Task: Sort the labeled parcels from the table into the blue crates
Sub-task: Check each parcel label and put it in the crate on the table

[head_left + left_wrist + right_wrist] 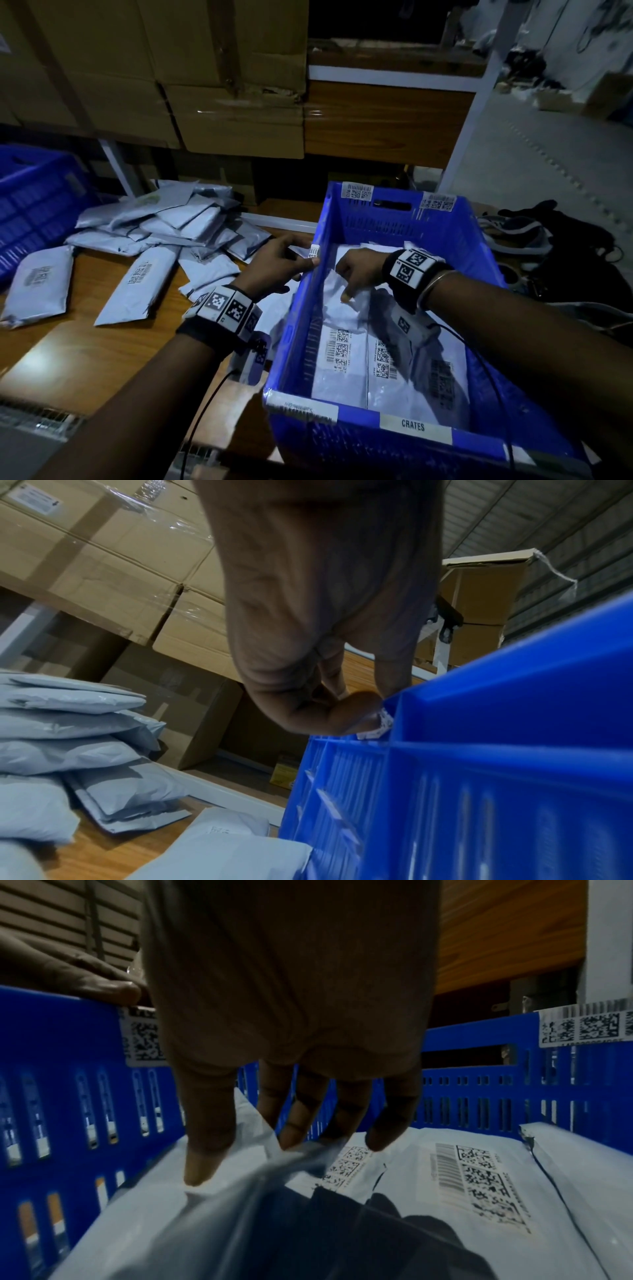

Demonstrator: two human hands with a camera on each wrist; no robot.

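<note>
A blue crate [479, 246] [514, 723] [68, 1042] stands on the wooden table's right side, with several labeled grey parcels lying flat inside it. My left hand [277, 267] [325, 615] grips the crate's left rim, thumb by a small label. My right hand [356, 270] [291, 988] reaches down into the crate. It pinches the top edge of a crumpled grey parcel [339, 308] [171, 1231] between thumb and fingers, and that parcel leans on the left wall. A pile of grey parcels [164, 222] [68, 723] lies on the table to the left.
A second blue crate [34, 205] sits at the far left edge. Taped cardboard boxes [205, 85] are stacked behind the table. Shoes and a dark bag [520, 233] lie on the floor right of the crate. Bare wooden table [85, 359] shows near me at the left.
</note>
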